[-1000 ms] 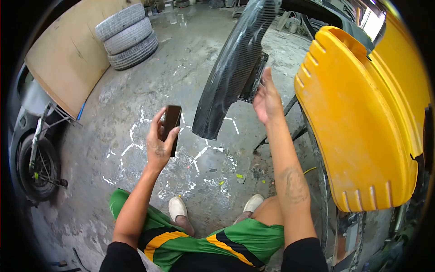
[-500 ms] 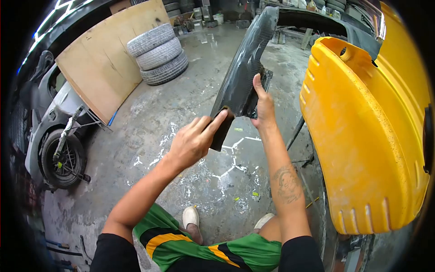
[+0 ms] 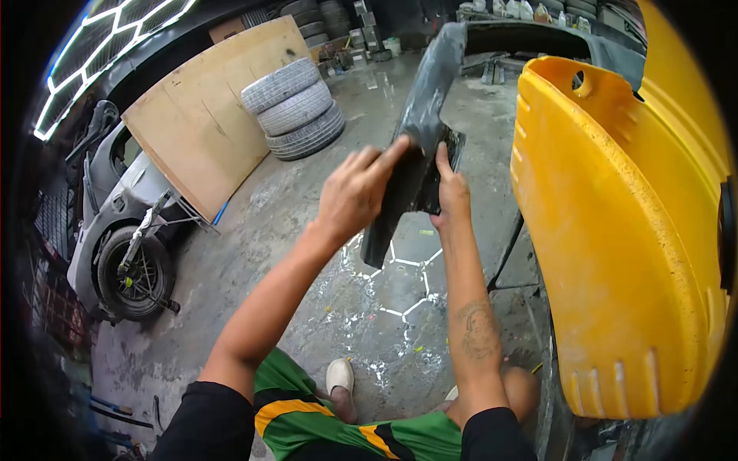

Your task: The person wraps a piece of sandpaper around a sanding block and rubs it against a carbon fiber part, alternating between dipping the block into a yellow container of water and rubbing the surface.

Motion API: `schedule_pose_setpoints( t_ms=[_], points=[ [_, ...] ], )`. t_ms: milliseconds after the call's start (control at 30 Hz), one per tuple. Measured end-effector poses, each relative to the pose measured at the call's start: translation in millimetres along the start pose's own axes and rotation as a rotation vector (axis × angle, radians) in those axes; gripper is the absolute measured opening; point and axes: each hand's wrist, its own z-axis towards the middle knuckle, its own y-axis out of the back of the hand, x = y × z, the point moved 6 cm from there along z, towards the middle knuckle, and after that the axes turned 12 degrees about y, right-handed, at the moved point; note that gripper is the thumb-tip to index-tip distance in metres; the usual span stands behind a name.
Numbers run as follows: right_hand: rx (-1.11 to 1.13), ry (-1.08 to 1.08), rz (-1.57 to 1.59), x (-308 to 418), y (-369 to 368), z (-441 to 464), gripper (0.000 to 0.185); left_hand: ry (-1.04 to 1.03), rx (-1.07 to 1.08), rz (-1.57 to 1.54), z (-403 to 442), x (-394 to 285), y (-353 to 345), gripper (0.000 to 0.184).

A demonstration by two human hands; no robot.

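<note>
A long, narrow dark car trim panel (image 3: 427,104) with a grey smeared upper face is held up in front of me, tilted. My right hand (image 3: 452,192) grips its right edge near a bracket-like part, thumb up along the side. My left hand (image 3: 355,192) presses against the panel's left side, fingers curled and index finger stretched along it. Under those fingertips shows the brownish edge of what looks like sandpaper (image 3: 413,141); most of it is hidden. The panel's dark lower end (image 3: 377,250) hangs below my left hand.
A large yellow body panel (image 3: 607,253) stands close on my right. Ahead on the left are stacked tyres (image 3: 300,111) and a leaning wooden board (image 3: 207,107). A partly dismantled car (image 3: 127,230) stands at left. The concrete floor (image 3: 254,253) looks wet and reflects lights.
My left hand has slid up along the panel with the sandpaper, exposing more of the lower end. The right hand keeps its grip. The view has shifted slightly left.
</note>
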Motion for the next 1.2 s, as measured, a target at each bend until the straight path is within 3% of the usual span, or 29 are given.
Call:
schedule_pose_setpoints(
  t_ms=[100, 167, 233, 333, 400, 500, 567, 667, 733, 900, 1033, 1100, 1200],
  points=[
    [-0.004, 0.058, 0.022, -9.7, 5.0, 15.0, 0.067, 0.075, -0.053, -0.034, -16.7, -12.9, 4.8, 0.062],
    [0.002, 0.089, 0.039, -5.9, 0.2, 14.4, 0.067, 0.114, 0.045, -0.017, -56.0, -10.5, 5.4, 0.062],
    [-0.081, 0.065, -0.027, 5.9, -5.6, -2.0, 0.066, 0.046, 0.015, 0.002, -39.5, -7.3, 13.7, 0.063],
    [-0.026, 0.055, -0.05, -3.0, -5.1, 8.7, 0.065, 0.127, 0.03, 0.035, -4.7, -6.3, 10.1, 0.063],
    [0.007, 0.076, -0.014, -2.9, -6.1, 7.5, 0.065, 0.156, -0.092, -0.029, -4.5, -5.3, 9.0, 0.062],
    [0.034, 0.087, -0.038, 0.4, -5.4, 12.7, 0.065, 0.129, -0.02, 0.002, -51.2, -13.2, 6.2, 0.065],
    [-0.047, 0.109, -0.104, -11.5, 7.3, 16.9, 0.065, 0.082, -0.027, 0.001, -34.7, -9.0, 9.7, 0.067],
    [-0.029, 0.079, -0.103, 6.0, -10.3, -1.0, 0.066, 0.177, -0.066, 0.035, -8.2, -6.7, 11.1, 0.068],
    [-0.025, 0.072, -0.087, -1.8, -4.7, 3.4, 0.066, 0.193, -0.057, 0.029, -29.9, -12.5, 12.2, 0.067],
    [-0.182, 0.04, -0.28, 21.3, -7.1, -15.9, 0.068, 0.101, -0.038, 0.039, -24.3, -6.8, 11.8, 0.067],
    [-0.055, 0.089, -0.158, 4.1, -3.8, 0.1, 0.072, 0.193, -0.072, -0.018, -13.8, -9.3, 12.4, 0.067],
    [-0.1, 0.092, -0.161, -0.6, 3.0, 9.9, 0.073, 0.131, -0.053, -0.019, -46.3, -22.3, 15.4, 0.068],
    [-0.067, 0.063, -0.134, -7.4, 5.7, 10.1, 0.074, 0.095, -0.004, 0.021, -25.6, -8.1, 11.4, 0.069]
  ],
)
